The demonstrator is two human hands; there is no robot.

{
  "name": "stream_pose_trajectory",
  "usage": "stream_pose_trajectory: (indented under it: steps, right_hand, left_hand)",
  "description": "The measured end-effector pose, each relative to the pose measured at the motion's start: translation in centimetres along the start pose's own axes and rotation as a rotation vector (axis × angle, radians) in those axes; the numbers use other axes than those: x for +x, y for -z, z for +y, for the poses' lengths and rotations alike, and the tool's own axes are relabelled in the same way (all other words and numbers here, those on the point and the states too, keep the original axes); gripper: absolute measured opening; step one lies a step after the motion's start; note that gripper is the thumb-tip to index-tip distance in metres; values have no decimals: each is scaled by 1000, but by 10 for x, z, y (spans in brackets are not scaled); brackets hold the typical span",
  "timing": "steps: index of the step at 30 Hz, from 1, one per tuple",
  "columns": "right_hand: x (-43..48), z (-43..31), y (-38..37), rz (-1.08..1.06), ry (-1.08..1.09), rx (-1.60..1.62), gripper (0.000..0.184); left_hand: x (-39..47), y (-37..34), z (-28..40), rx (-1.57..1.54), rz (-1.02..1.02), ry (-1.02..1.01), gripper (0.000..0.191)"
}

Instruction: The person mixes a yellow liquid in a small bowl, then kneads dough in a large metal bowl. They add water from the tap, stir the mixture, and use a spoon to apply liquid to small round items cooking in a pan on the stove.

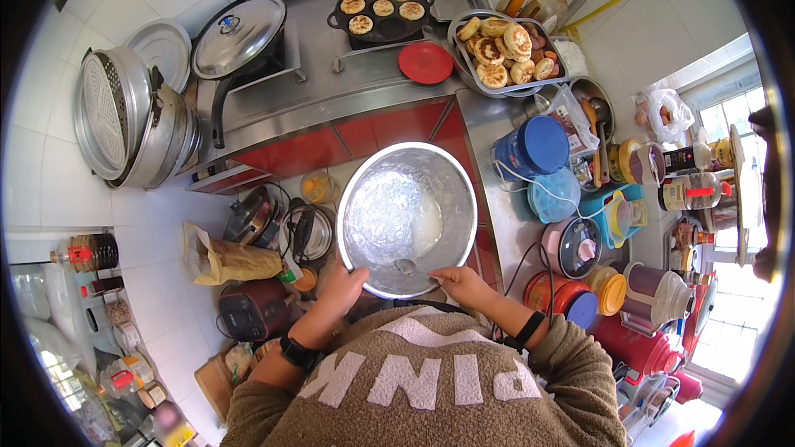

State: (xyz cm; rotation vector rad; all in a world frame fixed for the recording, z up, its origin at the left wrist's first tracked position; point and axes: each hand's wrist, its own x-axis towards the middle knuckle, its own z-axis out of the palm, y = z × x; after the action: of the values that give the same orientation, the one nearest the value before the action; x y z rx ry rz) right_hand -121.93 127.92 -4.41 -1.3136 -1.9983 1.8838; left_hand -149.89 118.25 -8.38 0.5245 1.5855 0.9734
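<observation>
A deep stainless steel basin (379,230) is held up in front of my body, with its open top towards me. My left hand (343,287) grips its near left rim. At the near right rim, my right hand (464,287) pinches the handle of a metal spoon (405,267), whose bowl lies inside against the near wall. A whitish residue or shallow liquid (428,222) shows at the bottom right of the basin. The wall is smeared and reflects the light strongly.
Ahead, a dark multi-cup pan (392,28) on the stove holds several browned cakes. Right of it are a red plate (426,63) and a tray of cakes (551,79). A lidded wok (239,34) stands left. A blue tub (539,144) stands on the right counter.
</observation>
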Motion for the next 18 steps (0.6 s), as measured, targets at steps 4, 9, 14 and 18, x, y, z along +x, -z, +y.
stream_pose_trajectory:
  steps: [4, 9, 14, 18]
  right_hand:
    - [7, -19, 22, -27, -21, -604, 36]
    - [42, -38, 83, 201, 311, -1236, 56]
    - [62, -61, 127, 354, 461, -1472, 59]
    - [48, -57, 116, 144, 246, -1513, 59]
  left_hand:
    - [-1, 1, 10, -85, -66, 67, 62]
    - [0, 4, 19, -57, -113, 29, 62]
    - [4, 7, 13, 26, -136, -38, 66]
    - [13, 8, 4, 54, -142, -60, 76]
